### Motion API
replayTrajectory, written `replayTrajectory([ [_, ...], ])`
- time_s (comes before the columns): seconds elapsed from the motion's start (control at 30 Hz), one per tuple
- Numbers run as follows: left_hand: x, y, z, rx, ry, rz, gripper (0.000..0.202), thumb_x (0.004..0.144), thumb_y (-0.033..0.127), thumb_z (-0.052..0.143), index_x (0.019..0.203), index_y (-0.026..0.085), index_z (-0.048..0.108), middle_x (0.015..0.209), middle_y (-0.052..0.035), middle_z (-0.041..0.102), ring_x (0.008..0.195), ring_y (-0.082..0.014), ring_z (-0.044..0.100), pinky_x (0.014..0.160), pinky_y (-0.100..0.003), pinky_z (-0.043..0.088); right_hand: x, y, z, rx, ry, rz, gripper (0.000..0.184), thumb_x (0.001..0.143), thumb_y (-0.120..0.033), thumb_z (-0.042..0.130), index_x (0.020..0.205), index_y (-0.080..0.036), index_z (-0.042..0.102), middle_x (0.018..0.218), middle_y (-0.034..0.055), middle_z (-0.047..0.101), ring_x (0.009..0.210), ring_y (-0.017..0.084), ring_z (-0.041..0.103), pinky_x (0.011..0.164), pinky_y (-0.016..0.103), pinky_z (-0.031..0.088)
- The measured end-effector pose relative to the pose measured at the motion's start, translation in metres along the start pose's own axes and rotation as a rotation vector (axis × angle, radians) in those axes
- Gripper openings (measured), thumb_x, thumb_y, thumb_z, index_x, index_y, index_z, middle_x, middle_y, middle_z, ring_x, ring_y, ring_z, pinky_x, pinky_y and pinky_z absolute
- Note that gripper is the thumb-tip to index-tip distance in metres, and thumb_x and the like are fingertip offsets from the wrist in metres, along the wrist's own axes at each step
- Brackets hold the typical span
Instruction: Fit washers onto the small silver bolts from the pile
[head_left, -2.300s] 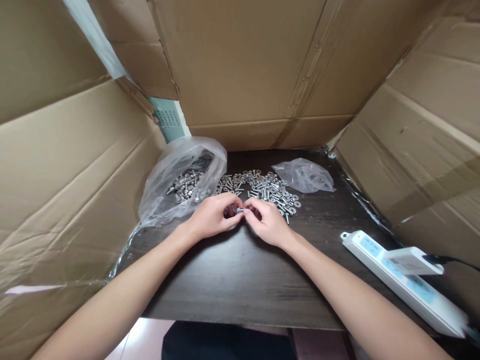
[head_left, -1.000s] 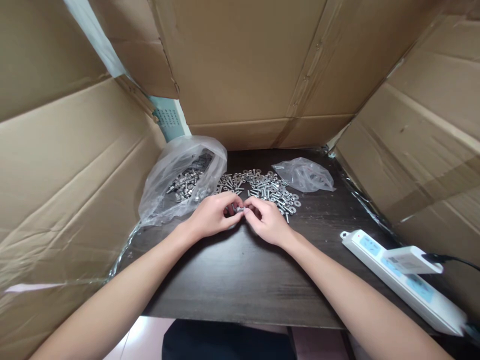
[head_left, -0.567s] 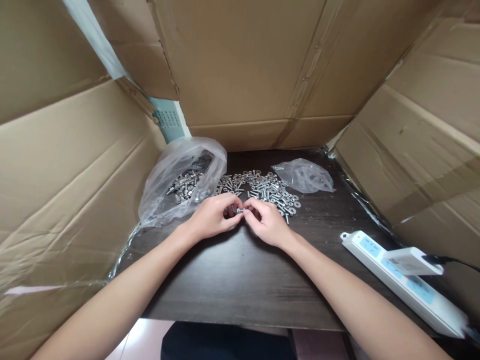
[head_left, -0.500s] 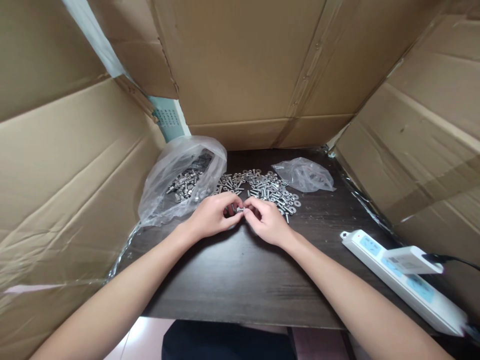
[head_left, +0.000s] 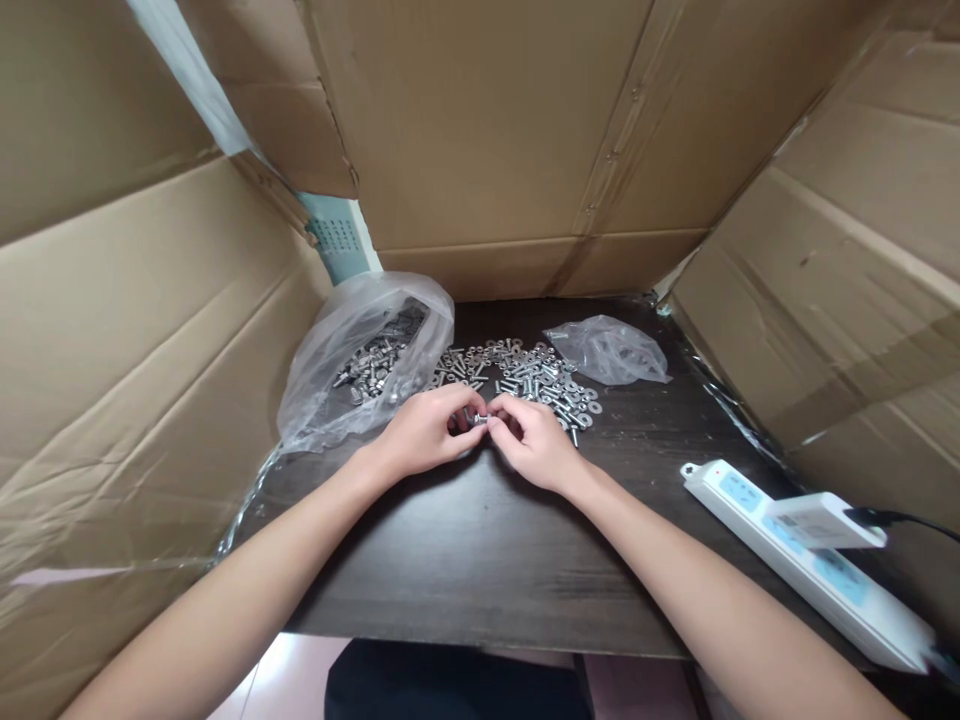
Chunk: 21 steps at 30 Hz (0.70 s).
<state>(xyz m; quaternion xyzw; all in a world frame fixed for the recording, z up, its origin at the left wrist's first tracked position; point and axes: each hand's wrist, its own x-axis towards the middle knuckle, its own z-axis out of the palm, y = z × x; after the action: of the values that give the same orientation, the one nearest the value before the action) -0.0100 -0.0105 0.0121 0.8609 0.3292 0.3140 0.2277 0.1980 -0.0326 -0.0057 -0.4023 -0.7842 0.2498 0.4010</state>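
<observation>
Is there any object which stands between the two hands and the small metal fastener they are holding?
Nothing visible does: the left hand and the right hand meet directly at the small metal fastener. The loose bolts and washers lie beyond the hands.

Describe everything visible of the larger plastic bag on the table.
The larger bag looks like thin, crumpled, cloudy see-through plastic. It slumps on the dark table at the left, its mouth gaping toward the loose hardware. Silvery metal fasteners lie heaped inside. The left hand is close by; whether it touches the bag is unclear.
</observation>
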Motion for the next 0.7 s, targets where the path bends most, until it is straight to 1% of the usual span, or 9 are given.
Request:
replayTrajectory([
  [0.7,-0.0003,0.0002,-0.0005,-0.012,0.010,0.011,0.010,0.091,0.021,0.067,0.101,0.019,0.064,0.092,-0.0003,0.066,0.073,-0.0129,0.063,0.069,-0.025,0.049,-0.0001,0.0006,0.0000,-0.005,0.002,-0.003,0.010,0.095,-0.022,0.052,0.094,-0.019,0.062,0.076,0.0004,0.063,0.064,0.016,0.057,0.062,0.028,0.040],
])
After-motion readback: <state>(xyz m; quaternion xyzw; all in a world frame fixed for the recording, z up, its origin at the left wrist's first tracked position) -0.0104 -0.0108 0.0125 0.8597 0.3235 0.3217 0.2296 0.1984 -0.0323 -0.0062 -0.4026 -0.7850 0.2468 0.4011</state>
